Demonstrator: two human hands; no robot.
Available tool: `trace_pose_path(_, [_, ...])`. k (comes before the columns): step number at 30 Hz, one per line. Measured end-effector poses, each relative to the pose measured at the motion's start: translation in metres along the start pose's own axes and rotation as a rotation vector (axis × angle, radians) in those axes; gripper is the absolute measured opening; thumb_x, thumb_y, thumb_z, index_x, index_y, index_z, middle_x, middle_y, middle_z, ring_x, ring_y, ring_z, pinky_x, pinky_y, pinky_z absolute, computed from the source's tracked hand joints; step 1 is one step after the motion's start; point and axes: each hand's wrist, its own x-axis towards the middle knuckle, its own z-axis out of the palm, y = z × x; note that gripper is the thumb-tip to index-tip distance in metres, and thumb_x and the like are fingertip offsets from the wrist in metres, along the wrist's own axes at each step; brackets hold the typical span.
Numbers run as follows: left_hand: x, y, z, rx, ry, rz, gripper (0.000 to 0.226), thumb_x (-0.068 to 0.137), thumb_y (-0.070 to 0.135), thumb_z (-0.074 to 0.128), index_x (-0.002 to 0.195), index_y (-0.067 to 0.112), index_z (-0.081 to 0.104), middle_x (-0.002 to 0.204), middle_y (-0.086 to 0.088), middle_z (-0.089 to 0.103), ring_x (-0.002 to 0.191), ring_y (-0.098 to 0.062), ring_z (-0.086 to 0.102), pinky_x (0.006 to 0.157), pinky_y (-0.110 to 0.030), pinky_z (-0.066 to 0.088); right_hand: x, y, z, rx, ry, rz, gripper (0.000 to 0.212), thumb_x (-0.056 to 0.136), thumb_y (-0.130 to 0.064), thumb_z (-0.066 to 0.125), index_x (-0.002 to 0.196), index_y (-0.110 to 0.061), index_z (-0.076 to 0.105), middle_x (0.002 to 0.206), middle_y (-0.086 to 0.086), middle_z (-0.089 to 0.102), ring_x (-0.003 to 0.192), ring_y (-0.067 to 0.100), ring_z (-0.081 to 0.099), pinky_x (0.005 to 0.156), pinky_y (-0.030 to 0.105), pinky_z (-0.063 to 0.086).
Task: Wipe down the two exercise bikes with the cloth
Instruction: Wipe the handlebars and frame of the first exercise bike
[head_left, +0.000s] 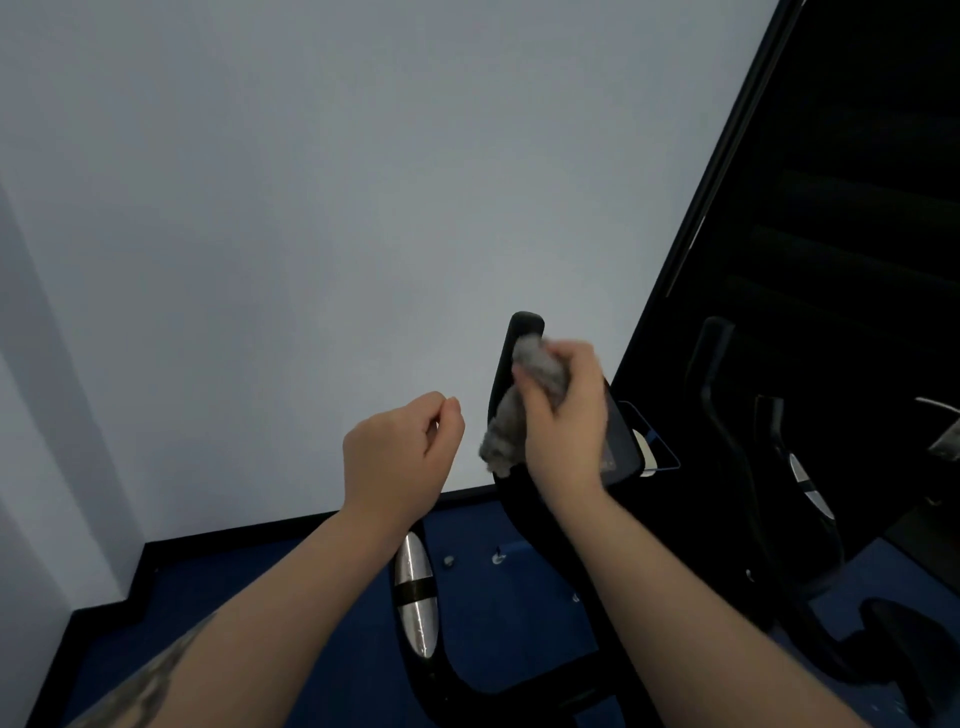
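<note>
Head view, and I'm working left to right: my left hand (402, 447) hovers off the bike, fingers loosely curled, thumb near the forefinger, gripping nothing. Just right of it, the cloth (524, 405), grey, fluffy and bunched, is clamped in my right hand (563, 410), fingers wrapped round it, pressed against the upright black handlebar (524, 325) of the near exercise bike (519, 519). The console (621, 441) sits just beside that hand. To do this well, I reckon I should wrap the cloth round the grip and drag along its whole length, steadying the frame with my free hand. Grip looks matte and rounded; a shiny metal foot cap (414, 597) gleams below on blue carpet (260, 623). Far right, the second bike (727, 415) stands dark, apparently waiting its turn.
</note>
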Motion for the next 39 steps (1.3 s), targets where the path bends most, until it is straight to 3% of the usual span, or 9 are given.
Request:
trace_pose_path(6, [-0.001, 0.002, 0.000, 0.013, 0.009, -0.022, 0.050, 0.086, 0.038, 0.032, 0.058, 0.004, 0.056, 0.043, -0.010, 0.047, 0.044, -0.030, 0.047, 0.046, -0.043, 0.041, 0.020, 0.001, -0.016, 0.051, 0.069, 0.126, 0.012, 0.093, -0.022, 0.058, 0.103, -0.028, 0.058, 0.085, -0.026, 0.065, 0.083, -0.012, 0.060, 0.068, 0.002, 0.043])
trace_pose_path(9, [0.000, 0.003, -0.001, 0.008, 0.005, -0.006, 0.050, 0.087, 0.037, 0.033, 0.057, 0.004, 0.056, 0.044, -0.010, 0.049, 0.044, -0.030, 0.047, 0.046, -0.043, 0.041, 0.016, -0.008, 0.007, 0.108, 0.003, 0.176, 0.029, 0.097, -0.027, 0.052, 0.126, -0.030, 0.054, 0.107, -0.015, 0.066, 0.098, -0.011, 0.059, 0.078, 0.004, 0.046])
trace_pose_path(12, [-0.001, 0.002, -0.001, 0.001, 0.013, 0.002, 0.050, 0.087, 0.037, 0.033, 0.056, 0.004, 0.055, 0.043, -0.010, 0.048, 0.042, -0.030, 0.046, 0.045, -0.043, 0.040, -0.018, 0.002, -0.003, 0.022, -0.096, 0.222, 0.044, 0.097, -0.018, 0.054, 0.138, -0.032, 0.049, 0.115, 0.001, 0.067, 0.107, 0.007, 0.061, 0.096, 0.024, 0.049])
trace_pose_path(15, [-0.002, 0.002, 0.000, -0.001, 0.020, -0.007, 0.051, 0.086, 0.038, 0.032, 0.057, 0.005, 0.056, 0.043, -0.009, 0.049, 0.043, -0.029, 0.047, 0.045, -0.042, 0.040, -0.023, 0.003, -0.029, -0.077, -0.207, 0.160, 0.036, 0.093, -0.010, 0.060, 0.126, -0.024, 0.062, 0.109, -0.002, 0.069, 0.101, 0.002, 0.061, 0.092, 0.026, 0.050])
trace_pose_path(18, [-0.001, 0.003, -0.001, 0.016, 0.021, -0.007, 0.051, 0.087, 0.039, 0.032, 0.058, 0.005, 0.057, 0.044, -0.009, 0.051, 0.044, -0.029, 0.049, 0.046, -0.042, 0.042, 0.004, -0.020, -0.030, -0.175, -0.069, -0.123, 0.030, 0.089, -0.015, 0.065, 0.116, -0.027, 0.065, 0.104, -0.006, 0.059, 0.094, -0.004, 0.055, 0.083, 0.014, 0.045])
trace_pose_path(23, [-0.001, 0.003, -0.003, 0.010, 0.006, 0.015, 0.051, 0.088, 0.037, 0.033, 0.060, 0.003, 0.058, 0.047, -0.012, 0.052, 0.047, -0.032, 0.050, 0.049, -0.046, 0.043, 0.023, -0.031, 0.001, -0.744, -0.126, -0.454, 0.031, 0.088, -0.023, 0.067, 0.119, -0.018, 0.067, 0.126, 0.014, 0.052, 0.106, 0.031, 0.046, 0.085, 0.036, 0.047])
trace_pose_path(30, [-0.002, 0.002, -0.003, -0.034, 0.021, 0.036, 0.047, 0.088, 0.031, 0.038, 0.056, 0.002, 0.054, 0.043, -0.012, 0.048, 0.043, -0.033, 0.045, 0.044, -0.041, 0.038, -0.018, -0.004, -0.034, -0.583, -0.541, -0.343, 0.023, 0.091, -0.031, 0.060, 0.111, -0.022, 0.066, 0.108, -0.002, 0.043, 0.096, 0.011, 0.043, 0.078, 0.036, 0.051])
trace_pose_path(35, [-0.002, 0.001, -0.001, -0.017, 0.019, 0.023, 0.042, 0.088, 0.027, 0.043, 0.056, 0.002, 0.054, 0.043, -0.011, 0.047, 0.044, -0.033, 0.045, 0.044, -0.039, 0.037, 0.008, -0.015, -0.022, -0.655, -0.327, -0.416, 0.026, 0.089, -0.030, 0.062, 0.112, -0.021, 0.070, 0.112, 0.009, 0.051, 0.098, 0.024, 0.048, 0.077, 0.038, 0.049])
trace_pose_path(39, [-0.002, 0.001, -0.003, -0.016, 0.021, 0.034, 0.040, 0.088, 0.023, 0.046, 0.055, 0.003, 0.053, 0.042, -0.010, 0.043, 0.042, -0.031, 0.043, 0.043, -0.037, 0.035, -0.036, 0.002, -0.023, -0.599, -0.434, -0.305, 0.026, 0.090, -0.038, 0.061, 0.112, -0.027, 0.068, 0.117, 0.003, 0.045, 0.109, 0.019, 0.039, 0.085, 0.030, 0.044])
